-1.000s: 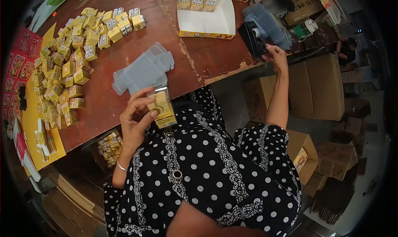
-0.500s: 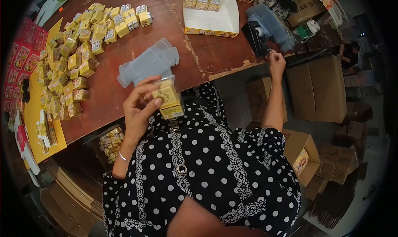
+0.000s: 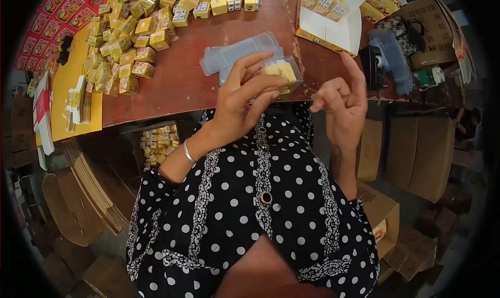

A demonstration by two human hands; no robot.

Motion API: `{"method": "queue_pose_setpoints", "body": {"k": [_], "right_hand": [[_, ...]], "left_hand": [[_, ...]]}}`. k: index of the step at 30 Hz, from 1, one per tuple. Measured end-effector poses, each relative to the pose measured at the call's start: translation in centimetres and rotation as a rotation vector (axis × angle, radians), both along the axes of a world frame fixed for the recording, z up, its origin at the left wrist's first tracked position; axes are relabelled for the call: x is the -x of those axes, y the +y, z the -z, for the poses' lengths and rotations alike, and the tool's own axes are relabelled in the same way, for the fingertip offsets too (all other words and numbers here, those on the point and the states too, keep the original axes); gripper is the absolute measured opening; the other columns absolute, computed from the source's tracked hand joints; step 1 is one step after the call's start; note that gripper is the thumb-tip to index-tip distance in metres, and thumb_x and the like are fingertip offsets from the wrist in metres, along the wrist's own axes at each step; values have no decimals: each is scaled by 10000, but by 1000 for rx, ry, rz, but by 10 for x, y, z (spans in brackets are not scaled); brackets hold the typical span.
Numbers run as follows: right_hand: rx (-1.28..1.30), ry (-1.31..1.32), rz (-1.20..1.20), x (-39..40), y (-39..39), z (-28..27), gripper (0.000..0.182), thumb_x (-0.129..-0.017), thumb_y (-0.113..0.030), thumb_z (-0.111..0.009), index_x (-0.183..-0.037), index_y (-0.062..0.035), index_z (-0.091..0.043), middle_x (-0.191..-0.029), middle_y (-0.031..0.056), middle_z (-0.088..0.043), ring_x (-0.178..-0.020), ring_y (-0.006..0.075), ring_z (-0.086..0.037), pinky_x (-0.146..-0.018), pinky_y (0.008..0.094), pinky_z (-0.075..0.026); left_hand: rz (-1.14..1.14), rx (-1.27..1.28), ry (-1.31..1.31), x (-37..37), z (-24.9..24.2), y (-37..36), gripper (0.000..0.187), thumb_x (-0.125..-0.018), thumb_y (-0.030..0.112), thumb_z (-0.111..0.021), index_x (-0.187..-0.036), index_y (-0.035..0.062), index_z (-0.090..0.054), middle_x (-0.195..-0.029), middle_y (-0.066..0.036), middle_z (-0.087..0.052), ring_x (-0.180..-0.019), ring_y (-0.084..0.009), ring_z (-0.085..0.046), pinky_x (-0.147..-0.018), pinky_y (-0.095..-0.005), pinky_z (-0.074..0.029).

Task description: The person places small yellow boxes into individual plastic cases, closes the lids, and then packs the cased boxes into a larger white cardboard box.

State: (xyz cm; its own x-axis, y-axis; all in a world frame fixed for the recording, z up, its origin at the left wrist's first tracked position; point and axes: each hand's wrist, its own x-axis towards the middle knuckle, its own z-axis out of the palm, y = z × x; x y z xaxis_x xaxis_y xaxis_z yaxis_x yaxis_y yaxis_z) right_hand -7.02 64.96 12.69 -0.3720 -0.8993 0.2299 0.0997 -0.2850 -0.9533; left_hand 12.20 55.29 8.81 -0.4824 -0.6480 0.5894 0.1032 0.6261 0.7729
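My left hand (image 3: 242,97), with a bangle at the wrist, is closed around a clear plastic box (image 3: 296,71) with yellow pieces inside. It holds the box just over the table's front edge; my fingers cover much of it. To its right is my right hand (image 3: 344,102), raised and apart from the box. Its thumb and forefinger are bent together while another finger points up; anything between the tips is too small to see. Behind my left hand, flat clear plastic box blanks (image 3: 234,56) lie on the red-brown table (image 3: 177,95).
Many small yellow boxes (image 3: 143,40) are heaped at the back left. A white-lined display tray (image 3: 325,29) with several yellow boxes stands at the back right. Near it are a black dispenser (image 3: 371,66) and more clear blanks (image 3: 393,61). Cardboard cartons (image 3: 419,152) stand below on the right.
My right hand has left the black dispenser and come in toward the plastic box. My left hand has turned the box and brought it nearer the table edge. The camera view has shifted.
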Motion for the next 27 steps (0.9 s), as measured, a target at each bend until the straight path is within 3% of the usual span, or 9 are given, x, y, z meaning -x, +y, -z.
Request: {"method": "queue_pose_setpoints", "body": {"k": [1,8,18,21,23,24,26,27], "right_hand": [[-49,-40,-46,-10,-3,1,644,-968,-24,-631,-1532,1,-320,-847,73,-634,-692,113,-610,-648,256,-557],[-130,-70,-101,-31,-20,10,587,-964,-47,-659,-1481,11,-386,-847,58,-657,-706,95,-636,-634,234,-574],[-192,-111,-92,-32,-24,13,501,-956,-48,-679,-1393,8,-439,-846,57,-678,-679,102,-647,-634,216,-567],[-266,114,-15,-32,-25,17,523,-945,-58,-700,-1388,3,-428,-949,88,-688,-742,114,-662,-688,233,-566],[-118,447,170,-27,-28,26,481,-887,-40,-756,-1304,-2,-520,-1113,146,-677,-835,160,-675,-704,280,-568],[-117,448,167,-22,-31,29,481,-887,-40,-756,-1304,-2,-520,-1113,146,-677,-835,160,-675,-704,280,-568],[411,1038,307,-10,-37,33,449,-839,-36,-783,-1248,-21,-598,-1243,158,-633,-1016,231,-650,-797,334,-567],[412,1039,309,-7,-39,34,449,-839,-36,-783,-1248,-21,-598,-1243,158,-633,-1016,231,-650,-797,334,-567]], "left_hand": [[-35,53,-5,1,3,-1,315,-845,-56,-717,-1134,68,-724,-1401,-183,-512,-1177,-321,-636,-936,-383,-564],[-199,251,-49,-1,11,-4,385,-780,-65,-746,-1112,131,-744,-1384,-182,-552,-1144,-349,-654,-880,-403,-592],[-221,365,-21,-1,17,-7,332,-768,-40,-767,-1059,114,-729,-1390,-190,-547,-1118,-350,-667,-809,-369,-616],[-208,308,17,0,15,-6,303,-790,-34,-770,-1061,92,-720,-1388,-196,-542,-1105,-346,-675,-820,-367,-615],[-125,86,66,0,11,-2,277,-822,-32,-766,-1077,58,-706,-1377,-187,-544,-1076,-303,-688,-816,-344,-610],[-128,87,66,0,10,1,277,-822,-32,-766,-1077,58,-706,-1377,-187,-544,-1076,-303,-688,-816,-344,-610],[-11,-148,55,-1,8,4,285,-848,-32,-752,-1118,28,-679,-1382,-170,-530,-1058,-246,-686,-821,-321,-606],[-9,-147,55,0,8,4,285,-848,-32,-752,-1118,28,-679,-1382,-170,-530,-1058,-246,-686,-821,-321,-606]]}}
